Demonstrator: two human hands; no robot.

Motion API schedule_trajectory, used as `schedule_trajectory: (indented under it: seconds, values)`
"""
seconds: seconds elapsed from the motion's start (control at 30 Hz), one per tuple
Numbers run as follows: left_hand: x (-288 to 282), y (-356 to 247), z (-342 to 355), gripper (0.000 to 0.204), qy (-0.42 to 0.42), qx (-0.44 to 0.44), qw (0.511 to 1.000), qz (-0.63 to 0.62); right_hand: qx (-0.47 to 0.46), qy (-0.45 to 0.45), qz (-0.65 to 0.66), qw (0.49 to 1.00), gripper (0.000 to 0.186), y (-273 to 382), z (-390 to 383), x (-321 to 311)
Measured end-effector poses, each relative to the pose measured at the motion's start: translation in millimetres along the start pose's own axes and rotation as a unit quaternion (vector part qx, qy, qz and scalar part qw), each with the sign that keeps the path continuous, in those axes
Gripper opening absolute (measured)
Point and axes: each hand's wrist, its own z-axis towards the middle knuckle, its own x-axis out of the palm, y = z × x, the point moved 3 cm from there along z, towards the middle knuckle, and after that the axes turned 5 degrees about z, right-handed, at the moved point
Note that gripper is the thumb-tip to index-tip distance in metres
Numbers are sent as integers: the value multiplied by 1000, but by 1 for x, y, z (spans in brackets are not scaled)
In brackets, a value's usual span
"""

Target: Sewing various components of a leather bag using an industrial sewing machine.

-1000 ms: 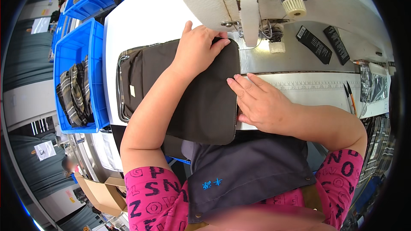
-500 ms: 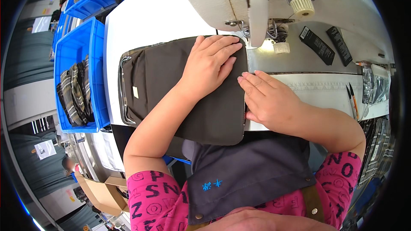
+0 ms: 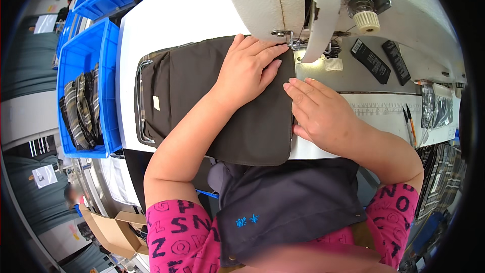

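Observation:
A dark brown fabric piece (image 3: 227, 136) lies flat on the white sewing table, with plaid cloth and a metal frame along its left end. Its upper right corner sits at the presser foot (image 3: 295, 43) of a white sewing machine (image 3: 262, 5). My left hand (image 3: 250, 71) rests on the fabric with fingers stretched out, their tips beside the foot. My right hand (image 3: 318, 114) lies at the fabric's right edge, fingers extended and slightly apart, thumb lower along that edge.
Blue bins (image 3: 108, 40) with plaid cloth stand left. On the right are black tags (image 3: 369, 60), a ruler strip (image 3: 379, 108), pens (image 3: 411, 126), clear bags (image 3: 437, 103) and hanging plaid fabric (image 3: 432, 182). A cardboard box (image 3: 111, 232) and another person (image 3: 76, 199) are at lower left.
My left hand's fingers have straightened from curling at the corner to lying on the fabric. Both hands and the fabric appear farther right in the picture, as does the machine, as the view shifts.

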Motion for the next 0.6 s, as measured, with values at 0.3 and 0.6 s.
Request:
schedule_trajectory:
  seconds: [0.3,0.6]
  values:
    - [3,8,3,27,-43,15,999,-12,21,-2,44,999,50,-5,1,0]
    - [7,27,16,17,-19,-6,1000,-3,52,-22,35,998,51,-16,6,3]
